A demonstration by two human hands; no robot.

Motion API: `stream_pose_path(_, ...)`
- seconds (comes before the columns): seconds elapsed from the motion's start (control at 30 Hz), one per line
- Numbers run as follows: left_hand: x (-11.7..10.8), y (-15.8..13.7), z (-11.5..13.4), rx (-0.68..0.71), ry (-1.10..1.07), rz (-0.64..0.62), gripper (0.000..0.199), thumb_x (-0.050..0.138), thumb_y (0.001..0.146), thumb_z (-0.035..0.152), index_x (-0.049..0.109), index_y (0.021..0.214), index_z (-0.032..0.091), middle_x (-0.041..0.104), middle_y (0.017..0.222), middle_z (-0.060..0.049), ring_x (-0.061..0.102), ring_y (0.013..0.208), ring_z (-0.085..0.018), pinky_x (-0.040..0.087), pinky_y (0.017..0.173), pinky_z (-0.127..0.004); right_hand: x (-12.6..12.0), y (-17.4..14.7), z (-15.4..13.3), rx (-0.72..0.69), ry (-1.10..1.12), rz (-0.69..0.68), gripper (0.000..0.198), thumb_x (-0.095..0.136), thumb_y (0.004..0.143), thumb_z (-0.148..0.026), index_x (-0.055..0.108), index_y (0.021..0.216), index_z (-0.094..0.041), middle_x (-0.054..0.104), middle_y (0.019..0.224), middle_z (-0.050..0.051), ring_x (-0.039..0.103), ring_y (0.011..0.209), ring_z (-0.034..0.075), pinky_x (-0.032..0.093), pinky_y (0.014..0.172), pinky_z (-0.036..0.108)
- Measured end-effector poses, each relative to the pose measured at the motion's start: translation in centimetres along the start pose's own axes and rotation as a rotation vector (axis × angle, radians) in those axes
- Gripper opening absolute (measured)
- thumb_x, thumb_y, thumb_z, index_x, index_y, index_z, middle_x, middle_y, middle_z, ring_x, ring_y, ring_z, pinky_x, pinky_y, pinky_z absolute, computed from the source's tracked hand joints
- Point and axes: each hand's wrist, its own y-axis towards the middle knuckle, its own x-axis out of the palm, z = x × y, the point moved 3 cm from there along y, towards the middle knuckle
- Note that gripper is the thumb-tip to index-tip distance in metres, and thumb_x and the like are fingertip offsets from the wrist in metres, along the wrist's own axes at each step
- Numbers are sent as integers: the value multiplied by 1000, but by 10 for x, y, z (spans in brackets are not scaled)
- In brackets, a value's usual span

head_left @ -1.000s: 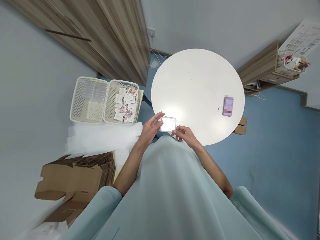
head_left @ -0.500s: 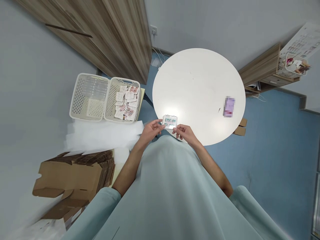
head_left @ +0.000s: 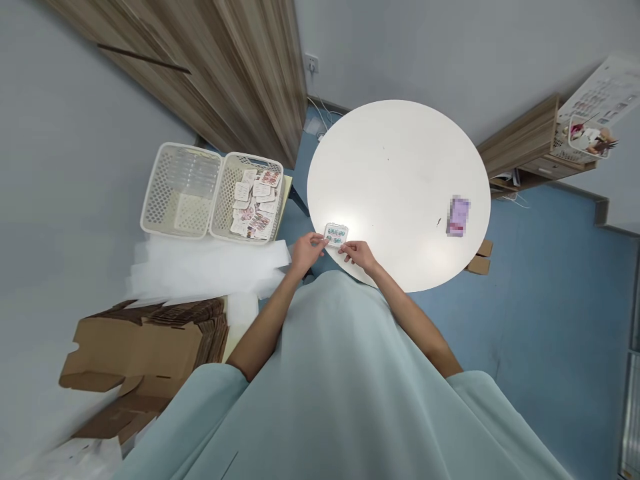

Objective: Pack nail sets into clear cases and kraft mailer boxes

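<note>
Finger and thumb of the left hand (head_left: 306,255) pinch the lower left corner of a clear case (head_left: 337,235), while the right hand (head_left: 359,254) grips its lower right corner, so both hands are closed on it. Rows of small green and pinkish pieces show inside the case, which lies face up over the near left edge of a white table (head_left: 400,167); whether it touches the tabletop or is held just above is hard to tell from this height. Well apart from it, near the table's right edge, lies a purple item (head_left: 458,217), blurred into blocks. To the left stand two white baskets side by side: the left basket (head_left: 155,200) holds clear plastic pieces (head_left: 193,168), the right basket (head_left: 220,213) a heap of printed cards (head_left: 261,223). Nearer the person are white sheets (head_left: 200,270), then folded brown cardboard (head_left: 135,347).
</note>
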Motion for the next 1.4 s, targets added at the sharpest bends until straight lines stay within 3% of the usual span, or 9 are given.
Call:
stream_pose_path(0.1,10,16,-14,-15,105,14,28,71,92,43,73,106,20,81,104,-7,73,68,-19,56,78,-34,6,22,15,56,-53,45,19,68,95,-32,73,88,-15,82,100,9,64,57,8,46,51,19)
stream_pose_path(0.23,16,27,-29,-39,172,2,28,67,94,39,74,112,19,82,105,-8,73,72,-20,54,82,-34,14,33,30,81,-89,60,21,63,99,-26,73,85,-15,82,100,9,65,56,8,48,55,20)
stream_pose_path(0.37,19,30,-36,-64,170,1,34,65,96,44,75,116,19,82,108,-9,72,73,-20,54,78,-32,15,37,37,72,-92,89,27,64,101,-33,73,83,-15,83,100,9,67,56,9,50,58,22)
stream_pose_path(0.63,8,25,-32,-20,216,66,34,65,97,44,77,117,19,81,112,-11,73,104,-30,53,89,-37,18,27,21,84,-212,111,39,66,99,-45,71,71,-18,82,86,7,69,58,14,53,62,26)
stream_pose_path(0.8,-31,2,-49,-22,160,212,27,66,96,46,77,106,24,82,109,-8,74,102,-30,53,90,-38,38,12,-12,7,-327,55,37,66,96,-49,70,73,-20,80,82,4,69,58,15,55,68,28)
stream_pose_path(1.0,-91,-36,-109,-182,116,392,25,64,97,45,72,108,24,79,110,-8,74,94,-27,53,92,-38,83,11,-47,-58,-415,-64,34,66,94,-54,70,81,-23,80,84,3,70,62,17,58,74,32)
stream_pose_path(1.1,-127,-48,-145,-240,156,508,30,61,97,40,69,118,20,73,123,-13,72,104,-29,53,99,-42,112,17,-57,-98,-463,-126,32,67,93,-53,71,82,-23,79,84,3,70,63,18,57,72,32)
stream_pose_path(1.23,-169,-50,-185,-284,224,596,46,63,94,33,60,136,13,60,139,-24,58,132,-41,45,114,-54,151,25,-65,-148,-550,-182,26,68,93,-47,72,83,-23,78,82,2,70,63,18,54,70,31)
stream_pose_path(1.4,-193,-39,-209,-331,269,582,54,66,91,31,58,140,10,56,142,-28,55,131,-45,46,111,-57,190,24,-75,-191,-656,-225,22,68,95,-42,73,85,-23,79,83,2,70,67,18,53,74,31)
